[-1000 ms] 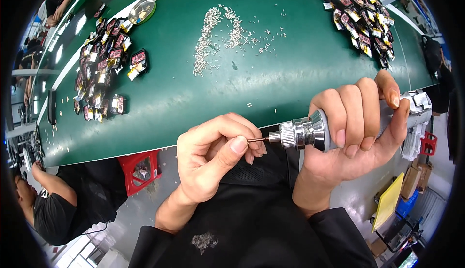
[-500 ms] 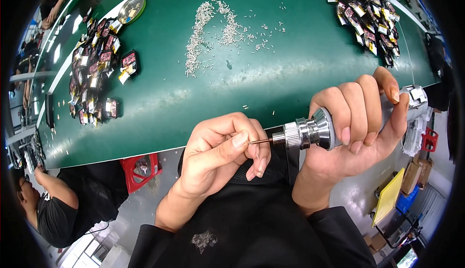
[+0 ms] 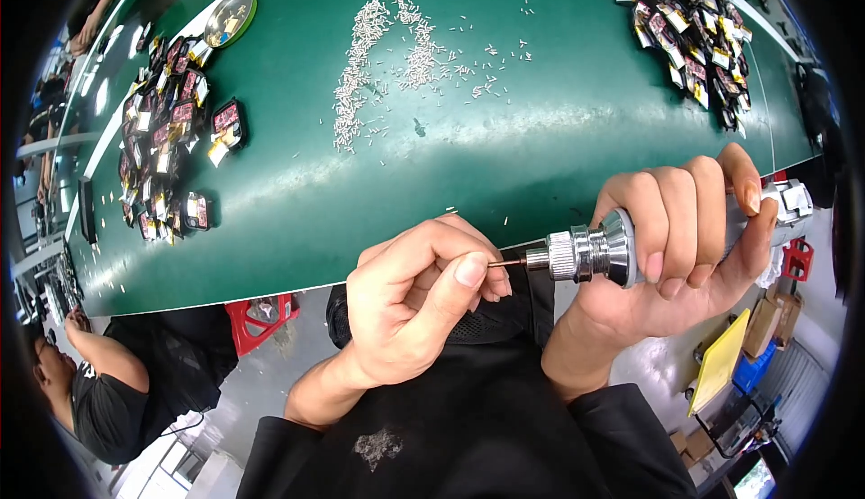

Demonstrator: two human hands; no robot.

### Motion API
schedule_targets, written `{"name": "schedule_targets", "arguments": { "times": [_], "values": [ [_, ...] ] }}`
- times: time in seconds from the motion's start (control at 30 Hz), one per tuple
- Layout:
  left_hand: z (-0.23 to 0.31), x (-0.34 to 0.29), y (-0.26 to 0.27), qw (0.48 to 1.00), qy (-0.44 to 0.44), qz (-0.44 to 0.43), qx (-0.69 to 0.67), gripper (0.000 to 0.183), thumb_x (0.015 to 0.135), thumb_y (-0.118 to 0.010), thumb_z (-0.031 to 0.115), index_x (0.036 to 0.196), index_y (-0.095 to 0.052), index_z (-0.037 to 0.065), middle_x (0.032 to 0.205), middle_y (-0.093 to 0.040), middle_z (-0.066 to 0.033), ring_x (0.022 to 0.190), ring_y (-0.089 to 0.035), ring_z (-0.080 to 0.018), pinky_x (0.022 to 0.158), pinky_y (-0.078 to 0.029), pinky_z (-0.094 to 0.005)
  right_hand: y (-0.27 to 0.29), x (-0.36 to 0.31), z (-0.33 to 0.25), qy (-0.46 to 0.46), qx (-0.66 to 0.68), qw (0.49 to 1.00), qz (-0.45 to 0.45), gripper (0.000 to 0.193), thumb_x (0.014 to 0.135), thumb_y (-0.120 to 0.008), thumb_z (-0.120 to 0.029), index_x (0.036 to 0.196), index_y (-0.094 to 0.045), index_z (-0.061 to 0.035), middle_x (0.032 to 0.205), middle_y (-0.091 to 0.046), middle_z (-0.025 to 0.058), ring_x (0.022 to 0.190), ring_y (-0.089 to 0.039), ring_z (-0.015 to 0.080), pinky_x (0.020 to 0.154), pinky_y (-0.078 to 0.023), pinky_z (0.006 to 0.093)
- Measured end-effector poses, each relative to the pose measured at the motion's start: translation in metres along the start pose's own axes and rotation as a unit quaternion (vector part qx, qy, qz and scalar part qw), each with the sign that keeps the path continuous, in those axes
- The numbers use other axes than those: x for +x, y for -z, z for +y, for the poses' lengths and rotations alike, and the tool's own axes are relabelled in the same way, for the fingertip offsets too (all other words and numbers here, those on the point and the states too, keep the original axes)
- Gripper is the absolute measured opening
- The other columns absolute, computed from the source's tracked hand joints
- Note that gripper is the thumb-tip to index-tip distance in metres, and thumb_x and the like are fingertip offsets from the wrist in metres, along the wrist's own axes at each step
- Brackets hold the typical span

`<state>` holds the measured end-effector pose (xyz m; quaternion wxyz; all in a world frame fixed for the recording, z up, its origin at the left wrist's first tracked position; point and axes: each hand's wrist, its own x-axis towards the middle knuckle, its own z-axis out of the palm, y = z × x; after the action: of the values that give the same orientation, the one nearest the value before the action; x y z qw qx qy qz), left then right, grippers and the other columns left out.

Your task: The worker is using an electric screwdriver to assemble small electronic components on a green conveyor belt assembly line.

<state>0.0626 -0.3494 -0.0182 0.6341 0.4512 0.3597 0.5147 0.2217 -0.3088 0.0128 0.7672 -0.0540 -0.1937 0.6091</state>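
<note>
My right hand [image 3: 676, 238] wraps round the grey body of an electric screwdriver [image 3: 590, 256], held level with its chrome nose toward my left. From the nose a thin bit [image 3: 509, 263] reaches to my left hand [image 3: 405, 301]. The thumb and forefinger of that hand pinch together at the bit's tip, hiding the tip and anything small there. On the green table beyond lies a loose heap of small silvery screws [image 3: 365, 44], with a scatter of them to its right.
Small black devices with white and yellow tags are piled at left [image 3: 162, 138] and far right [image 3: 694, 39]. A round dish [image 3: 230, 19] stands by the left pile. A person [image 3: 113, 382] sits at lower left, near a red stool [image 3: 261, 319]. The table's edge [image 3: 225, 302] runs before me.
Both hands and the electric screwdriver have shifted slightly right in view. My left hand has turned a little, its fingers closer together at the bit's tip. The table scene has slid slightly left.
</note>
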Motion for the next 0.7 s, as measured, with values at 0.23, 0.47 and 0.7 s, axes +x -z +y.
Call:
{"name": "schedule_targets", "arguments": {
  "times": [0.23,0.47,0.7],
  "values": [
    [-0.003,0.005,0.000,0.999,-0.011,0.002,0.038,0.010,0.089,-0.054,-0.002,0.084,-0.060,-0.008,0.081,-0.064,-0.0159,0.063,-0.059,-0.0137,0.056,-0.047,-0.0225,0.007,0.004,0.001,0.003,0.005,1.000,0.011,0.015,0.093,-0.050,-0.019,0.089,-0.048,-0.0045,0.049,-0.038,-0.0036,0.035,-0.036,0.0070,0.042,-0.035,0.0228],
    [0.001,0.021,0.008,0.983,-0.067,-0.005,0.171,0.008,0.087,-0.054,-0.004,0.086,-0.060,-0.009,0.084,-0.063,-0.0192,0.067,-0.062,-0.0201,0.061,-0.050,-0.0269,0.010,0.017,0.005,-0.008,-0.005,1.000,0.005,0.016,0.093,-0.050,-0.020,0.088,-0.048,-0.0047,0.049,-0.039,-0.0033,0.037,-0.037,0.0066,0.042,-0.035,0.0224],
    [0.072,0.050,0.097,0.837,-0.189,0.201,0.473,0.019,0.089,-0.052,0.000,0.104,-0.062,-0.007,0.083,-0.064,-0.0130,0.070,-0.058,-0.0146,0.063,-0.046,-0.0252,0.027,0.020,0.001,0.030,0.009,0.997,0.070,0.017,0.097,-0.043,-0.022,0.091,-0.043,-0.0063,0.050,-0.034,-0.0025,0.039,-0.032,0.0074,0.046,-0.034,0.0250]
  ]
}}
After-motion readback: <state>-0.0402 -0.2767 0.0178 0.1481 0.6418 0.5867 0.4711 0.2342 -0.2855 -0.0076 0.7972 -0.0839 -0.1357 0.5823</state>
